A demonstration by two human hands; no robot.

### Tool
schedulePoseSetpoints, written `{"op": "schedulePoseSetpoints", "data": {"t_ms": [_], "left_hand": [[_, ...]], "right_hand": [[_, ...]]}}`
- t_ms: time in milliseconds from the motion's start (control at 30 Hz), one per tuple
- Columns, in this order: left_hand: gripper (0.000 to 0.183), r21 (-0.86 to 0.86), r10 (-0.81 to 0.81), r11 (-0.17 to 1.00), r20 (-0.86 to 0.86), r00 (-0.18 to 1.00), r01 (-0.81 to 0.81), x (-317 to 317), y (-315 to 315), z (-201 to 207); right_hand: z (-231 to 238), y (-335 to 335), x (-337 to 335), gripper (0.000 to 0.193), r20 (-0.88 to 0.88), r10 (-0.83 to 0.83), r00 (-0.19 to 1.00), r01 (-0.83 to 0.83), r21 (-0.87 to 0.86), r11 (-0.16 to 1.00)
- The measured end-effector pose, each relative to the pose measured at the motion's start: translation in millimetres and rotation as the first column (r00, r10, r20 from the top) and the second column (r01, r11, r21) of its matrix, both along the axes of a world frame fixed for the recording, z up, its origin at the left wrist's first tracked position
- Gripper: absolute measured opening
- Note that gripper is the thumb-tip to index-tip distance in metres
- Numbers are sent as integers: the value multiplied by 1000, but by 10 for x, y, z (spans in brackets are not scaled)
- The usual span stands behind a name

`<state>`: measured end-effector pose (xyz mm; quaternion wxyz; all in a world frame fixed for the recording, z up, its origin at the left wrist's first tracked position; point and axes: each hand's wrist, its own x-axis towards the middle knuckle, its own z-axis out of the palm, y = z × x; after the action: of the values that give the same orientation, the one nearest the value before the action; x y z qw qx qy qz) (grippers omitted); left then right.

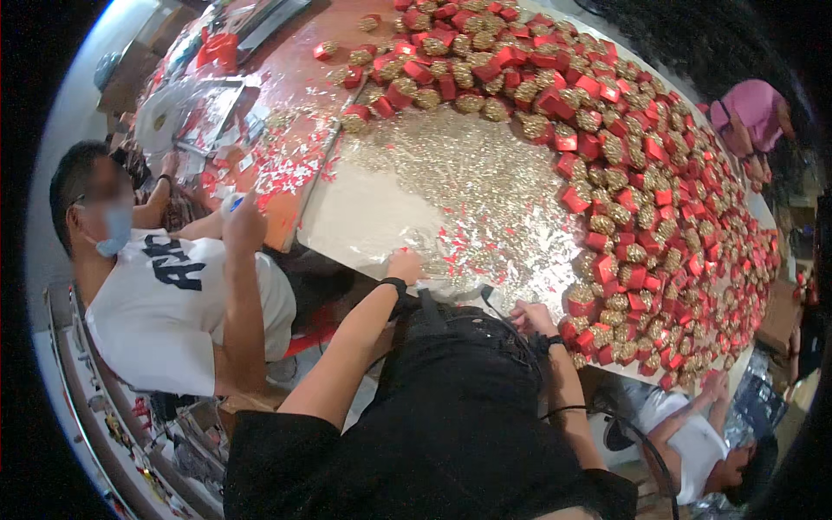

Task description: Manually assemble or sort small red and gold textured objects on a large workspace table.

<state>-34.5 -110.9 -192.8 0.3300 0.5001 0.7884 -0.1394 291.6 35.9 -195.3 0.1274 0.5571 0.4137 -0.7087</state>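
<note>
At the near edge of the pale tabletop (355,204) rests my left hand (405,263), with a black band at the wrist. Its fingers look curled in, and what they hold, if anything, is too small to make out. My right hand (535,318) is over the same edge further right, close to the heap of red and gold pieces. Its fingers are bent together around something I cannot make out. Between and beyond my hands lie loose gold bits (468,182) and scattered red and silver scraps (455,247). A dark strap (494,299) shows near my right hand.
Many red pieces with gold clustered tops (641,217) cover the table's far and right sides. On my left, a masked person in a white shirt (182,312) sits by an orange-brown table (303,43) strewn with scraps. Other people sit at far right and lower right. A cable (641,433) runs by my right arm.
</note>
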Motion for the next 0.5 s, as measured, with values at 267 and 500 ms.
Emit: {"op": "schedulePoseSetpoints", "data": {"t_ms": [267, 500], "left_hand": [[65, -74, -488, 871, -9, 873, 486, -145, -109, -155], [72, 55, 139, 989, -66, 988, -136, -102, -229, -417]], "right_hand": [[-102, 1, -47, 47, -35, 1, 999, 2, 89, 996], [-25, -27, -88, 52, 31, 42, 999, -46, 136, 990]]}}
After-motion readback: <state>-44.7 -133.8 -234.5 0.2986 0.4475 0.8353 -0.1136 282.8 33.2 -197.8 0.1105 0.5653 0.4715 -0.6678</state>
